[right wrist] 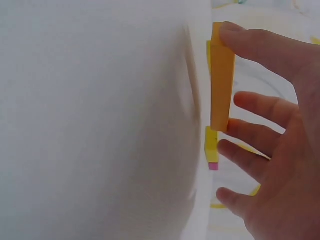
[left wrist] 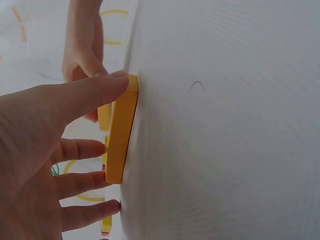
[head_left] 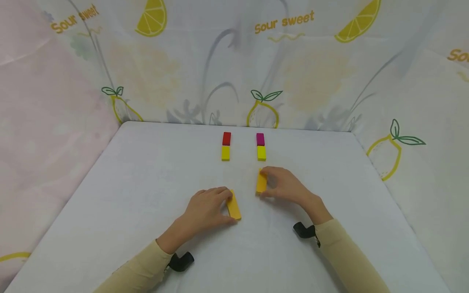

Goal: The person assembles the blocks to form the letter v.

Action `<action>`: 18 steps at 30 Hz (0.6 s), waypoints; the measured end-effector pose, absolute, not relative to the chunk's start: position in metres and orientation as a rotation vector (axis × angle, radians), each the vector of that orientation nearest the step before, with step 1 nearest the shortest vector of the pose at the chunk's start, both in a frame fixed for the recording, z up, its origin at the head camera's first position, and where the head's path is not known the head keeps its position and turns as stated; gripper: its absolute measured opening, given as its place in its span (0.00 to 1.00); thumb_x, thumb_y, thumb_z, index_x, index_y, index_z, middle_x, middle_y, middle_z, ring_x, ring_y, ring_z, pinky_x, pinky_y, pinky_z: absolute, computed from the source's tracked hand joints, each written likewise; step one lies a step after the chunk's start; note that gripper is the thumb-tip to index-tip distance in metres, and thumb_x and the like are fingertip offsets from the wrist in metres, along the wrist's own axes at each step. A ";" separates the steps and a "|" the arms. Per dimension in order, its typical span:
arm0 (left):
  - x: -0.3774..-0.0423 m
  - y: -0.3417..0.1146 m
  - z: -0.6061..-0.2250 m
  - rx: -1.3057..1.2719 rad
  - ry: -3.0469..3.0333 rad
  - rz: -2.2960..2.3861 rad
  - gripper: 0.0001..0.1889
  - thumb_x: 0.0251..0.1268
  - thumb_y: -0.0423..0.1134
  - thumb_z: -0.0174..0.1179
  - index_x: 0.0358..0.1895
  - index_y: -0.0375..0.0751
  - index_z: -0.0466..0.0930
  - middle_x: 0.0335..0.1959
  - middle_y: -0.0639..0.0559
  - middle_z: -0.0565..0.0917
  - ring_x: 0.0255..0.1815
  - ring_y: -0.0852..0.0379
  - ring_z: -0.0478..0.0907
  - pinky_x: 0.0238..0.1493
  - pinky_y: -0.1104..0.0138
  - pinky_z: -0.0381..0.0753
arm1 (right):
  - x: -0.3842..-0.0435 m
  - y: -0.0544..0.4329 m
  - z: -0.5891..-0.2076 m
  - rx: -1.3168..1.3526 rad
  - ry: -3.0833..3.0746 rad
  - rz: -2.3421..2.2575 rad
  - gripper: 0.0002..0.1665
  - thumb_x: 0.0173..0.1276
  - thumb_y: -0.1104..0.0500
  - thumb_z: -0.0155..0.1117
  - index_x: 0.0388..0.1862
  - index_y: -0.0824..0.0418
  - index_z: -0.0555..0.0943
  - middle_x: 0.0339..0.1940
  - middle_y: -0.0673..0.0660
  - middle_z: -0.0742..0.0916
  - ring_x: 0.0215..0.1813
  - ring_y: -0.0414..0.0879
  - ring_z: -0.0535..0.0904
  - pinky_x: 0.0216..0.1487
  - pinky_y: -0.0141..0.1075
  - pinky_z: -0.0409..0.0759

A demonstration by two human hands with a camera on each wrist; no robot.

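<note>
Orange blocks (head_left: 234,206) well inside tabletop edges (head_left: 190,125)

A: How is the head view lit?
B: Even, muted light is spread over the white table (head_left: 110,195) and printed backdrop (head_left: 227,65); soft-edged shadows are cast beneath the left hand (head_left: 205,209) and the right hand (head_left: 287,185).
A: And the wrist views?
B: In the left wrist view, the table is rendered in dim grey, with fine lines faintly seen at upper right. In the right wrist view, a broad, diffuse shadow is thrown across the table, while the backdrop is washed pale.
A: Where is sharpness lost?
B: In both wrist views, the backdrop is blurred.
</note>
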State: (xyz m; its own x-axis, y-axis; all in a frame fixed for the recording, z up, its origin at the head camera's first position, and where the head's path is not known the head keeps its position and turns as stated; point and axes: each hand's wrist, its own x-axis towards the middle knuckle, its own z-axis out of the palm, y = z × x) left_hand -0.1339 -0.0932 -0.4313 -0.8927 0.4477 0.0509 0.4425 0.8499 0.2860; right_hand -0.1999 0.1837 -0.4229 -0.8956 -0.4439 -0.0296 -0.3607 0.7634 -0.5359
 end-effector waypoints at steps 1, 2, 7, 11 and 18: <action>-0.134 -0.093 -0.431 0.719 3.006 0.454 0.28 0.44 0.67 0.72 0.44 0.56 0.78 0.54 0.60 0.83 0.53 0.56 0.81 0.56 0.55 0.78 | -0.198 0.184 -0.423 -0.644 2.802 -0.803 0.45 0.54 0.45 0.77 0.68 0.58 0.74 0.68 0.56 0.80 0.73 0.56 0.70 0.75 0.53 0.64; -0.134 -0.093 -0.431 0.716 3.009 0.453 0.28 0.44 0.68 0.72 0.44 0.56 0.78 0.54 0.60 0.83 0.53 0.56 0.81 0.57 0.55 0.78 | -0.196 0.184 -0.423 -0.643 2.801 -0.803 0.44 0.54 0.44 0.76 0.68 0.58 0.74 0.68 0.56 0.80 0.73 0.56 0.70 0.75 0.53 0.64; -0.135 -0.092 -0.432 0.730 3.017 0.453 0.29 0.43 0.68 0.72 0.43 0.56 0.77 0.50 0.60 0.83 0.49 0.56 0.81 0.54 0.56 0.78 | -0.188 0.183 -0.425 -0.663 2.811 -0.787 0.43 0.55 0.44 0.76 0.68 0.58 0.75 0.68 0.55 0.80 0.72 0.55 0.71 0.74 0.53 0.65; -0.135 -0.091 -0.432 0.731 3.014 0.441 0.29 0.44 0.68 0.72 0.44 0.56 0.78 0.51 0.60 0.83 0.49 0.57 0.81 0.55 0.56 0.78 | -0.181 0.181 -0.426 -0.692 2.850 -0.761 0.42 0.54 0.44 0.77 0.66 0.57 0.77 0.67 0.54 0.81 0.71 0.54 0.74 0.73 0.53 0.67; -0.136 -0.091 -0.431 0.735 3.027 0.441 0.29 0.43 0.68 0.72 0.44 0.56 0.78 0.52 0.60 0.83 0.50 0.57 0.82 0.55 0.55 0.78 | -0.167 0.169 -0.426 -0.649 2.911 -0.700 0.41 0.54 0.41 0.75 0.64 0.56 0.78 0.65 0.52 0.82 0.69 0.51 0.75 0.71 0.51 0.70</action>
State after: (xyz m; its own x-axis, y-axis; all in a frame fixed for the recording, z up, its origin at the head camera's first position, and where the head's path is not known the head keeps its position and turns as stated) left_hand -0.1355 -0.0914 -0.4315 -0.8908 0.4491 0.0698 0.4503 0.8515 0.2686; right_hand -0.1672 0.1694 -0.4263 -0.9074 -0.4196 0.0228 -0.3841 0.8062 -0.4500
